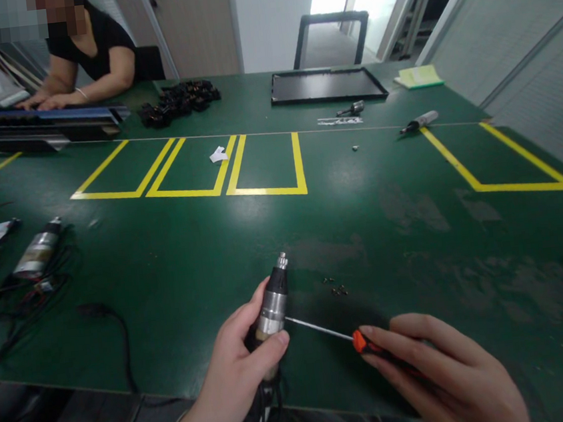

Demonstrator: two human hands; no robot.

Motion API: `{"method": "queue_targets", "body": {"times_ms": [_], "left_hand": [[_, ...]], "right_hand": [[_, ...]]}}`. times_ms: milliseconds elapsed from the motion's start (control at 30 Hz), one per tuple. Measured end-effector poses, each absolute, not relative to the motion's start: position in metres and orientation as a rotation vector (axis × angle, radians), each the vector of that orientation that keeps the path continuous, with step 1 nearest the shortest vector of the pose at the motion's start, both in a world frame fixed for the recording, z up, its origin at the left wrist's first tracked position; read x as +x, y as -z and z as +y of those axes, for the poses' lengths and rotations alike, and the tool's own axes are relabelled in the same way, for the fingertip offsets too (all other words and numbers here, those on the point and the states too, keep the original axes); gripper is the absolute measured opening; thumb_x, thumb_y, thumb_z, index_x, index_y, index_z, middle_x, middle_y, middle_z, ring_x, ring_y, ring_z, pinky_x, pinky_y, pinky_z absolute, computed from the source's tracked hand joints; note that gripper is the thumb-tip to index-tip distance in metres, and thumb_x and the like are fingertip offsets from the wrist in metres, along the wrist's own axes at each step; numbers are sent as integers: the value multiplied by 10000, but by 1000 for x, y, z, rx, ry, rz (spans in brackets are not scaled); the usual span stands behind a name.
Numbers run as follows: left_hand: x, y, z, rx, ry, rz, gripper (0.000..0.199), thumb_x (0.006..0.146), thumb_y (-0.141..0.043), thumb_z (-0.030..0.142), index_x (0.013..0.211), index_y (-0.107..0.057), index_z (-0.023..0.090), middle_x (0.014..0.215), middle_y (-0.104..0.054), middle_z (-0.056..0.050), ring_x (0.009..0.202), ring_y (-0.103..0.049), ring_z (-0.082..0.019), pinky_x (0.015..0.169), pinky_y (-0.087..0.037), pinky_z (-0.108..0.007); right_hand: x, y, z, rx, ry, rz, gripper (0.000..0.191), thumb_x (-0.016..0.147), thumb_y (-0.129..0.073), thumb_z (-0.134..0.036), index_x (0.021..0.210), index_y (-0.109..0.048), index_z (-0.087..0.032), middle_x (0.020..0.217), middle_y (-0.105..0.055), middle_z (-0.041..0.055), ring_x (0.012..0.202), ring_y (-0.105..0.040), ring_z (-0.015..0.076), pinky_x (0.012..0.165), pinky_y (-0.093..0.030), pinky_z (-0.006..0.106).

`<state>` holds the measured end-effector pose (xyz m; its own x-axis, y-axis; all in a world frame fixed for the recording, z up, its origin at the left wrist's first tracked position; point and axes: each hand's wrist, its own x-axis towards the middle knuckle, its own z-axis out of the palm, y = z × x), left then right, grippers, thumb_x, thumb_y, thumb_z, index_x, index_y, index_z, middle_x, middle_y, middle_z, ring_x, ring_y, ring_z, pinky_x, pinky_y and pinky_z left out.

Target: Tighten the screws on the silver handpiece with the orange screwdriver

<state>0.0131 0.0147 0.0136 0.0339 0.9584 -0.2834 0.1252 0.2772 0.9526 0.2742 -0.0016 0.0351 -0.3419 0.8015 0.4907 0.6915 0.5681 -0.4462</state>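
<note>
My left hand (241, 353) is wrapped round an electric screwdriver body (273, 307), a metal cylinder with a black cone and a silver chuck tilted up and away. Cables hang below it. In my right hand (443, 368) is a screwdriver (359, 342) with an orange and black handle, most of which the fingers hide. Its thin shaft points left, and the tip meets the side of the metal body, just above my left thumb. Several small screws (339, 291) lie on the green table (175, 249) beyond the shaft.
Another tool body with cables (39, 250) lies at left. Farther back are a heap of black parts (182, 100), a black-framed panel (326, 85), a silver tool (419, 121) and a yellow notepad (418, 76). A person (94, 56) sits across the table at upper left.
</note>
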Motion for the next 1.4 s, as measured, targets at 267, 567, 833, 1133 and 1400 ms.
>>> {"method": "queue_targets", "body": {"times_ms": [267, 567, 833, 1133, 1400], "left_hand": [[14, -18, 17, 1099, -903, 1367, 641, 797, -776, 353, 1411, -630, 237, 1210, -744, -47, 1042, -654, -273, 957, -465, -352], [17, -12, 14, 1123, -958, 1405, 690, 803, -762, 383, 1451, -585, 224, 1272, -715, -69, 1099, -646, -275, 972, -462, -346], [19, -15, 16, 1148, -960, 1442, 694, 785, -753, 365, 1439, -598, 191, 1207, -733, -90, 1083, -651, -288, 932, -484, -356], [17, -16, 16, 1169, -929, 1453, 698, 790, -752, 383, 1444, -591, 199, 1211, -727, -75, 1074, -645, -275, 960, -467, -362], [14, -16, 21, 1177, -901, 1431, 691, 788, -754, 386, 1434, -603, 190, 1111, -754, -64, 952, -662, -254, 857, -496, -333]], "right_hand": [[282, -33, 6, -1230, -490, -2202, 287, 930, -683, -230, 1211, -731, -261, 870, -796, 26, 663, -759, 149, 588, -584, 203], [275, -38, 17, -1324, -524, -2097, 248, 985, -552, -245, 827, -743, -229, 629, -722, -16, 513, -685, 122, 490, -511, 203], [279, -30, 20, -1147, -500, -1979, 152, 854, -761, -166, 985, -781, -240, 843, -752, 18, 714, -733, 129, 632, -577, 177], [280, -20, 17, -1241, -489, -2011, 212, 840, -775, -216, 1047, -764, -259, 948, -747, 40, 793, -756, 161, 688, -605, 198], [278, -19, 14, -1346, -632, -2143, 331, 1028, -478, -331, 864, -741, -214, 657, -713, 14, 551, -686, 142, 514, -518, 226]]}}
